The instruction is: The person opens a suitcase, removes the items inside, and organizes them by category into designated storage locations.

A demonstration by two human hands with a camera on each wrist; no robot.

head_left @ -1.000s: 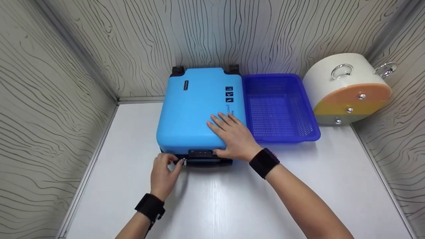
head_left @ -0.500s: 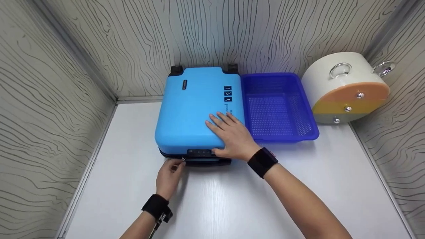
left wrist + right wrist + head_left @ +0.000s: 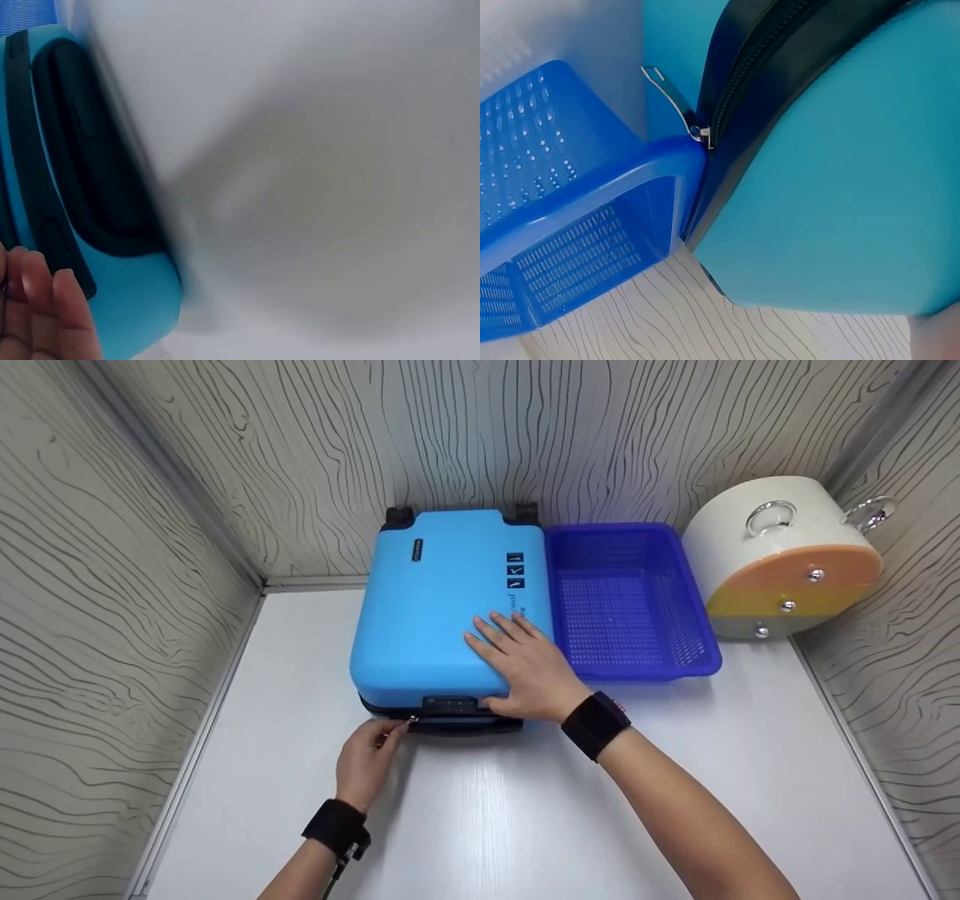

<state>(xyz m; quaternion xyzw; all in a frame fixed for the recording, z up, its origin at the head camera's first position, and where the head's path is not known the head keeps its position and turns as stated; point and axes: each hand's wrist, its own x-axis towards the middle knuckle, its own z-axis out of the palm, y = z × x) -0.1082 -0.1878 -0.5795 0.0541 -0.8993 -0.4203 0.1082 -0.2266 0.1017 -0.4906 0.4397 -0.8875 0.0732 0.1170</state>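
White tabletop (image 3: 525, 825), wavy-grain walls. Near edge: left hand (image 3: 365, 761) pinches the zipper pull (image 3: 412, 720) at the front of the blue suitcase (image 3: 442, 607); it has drifted slightly left since half a second ago, so unzipping has barely begun. Right hand (image 3: 529, 667) lies flat on the lid. Beyond: blue basket (image 3: 675, 585).

Bright even overhead light, soft shadows; head view sharp; left wrist view heavily motion-blurred.
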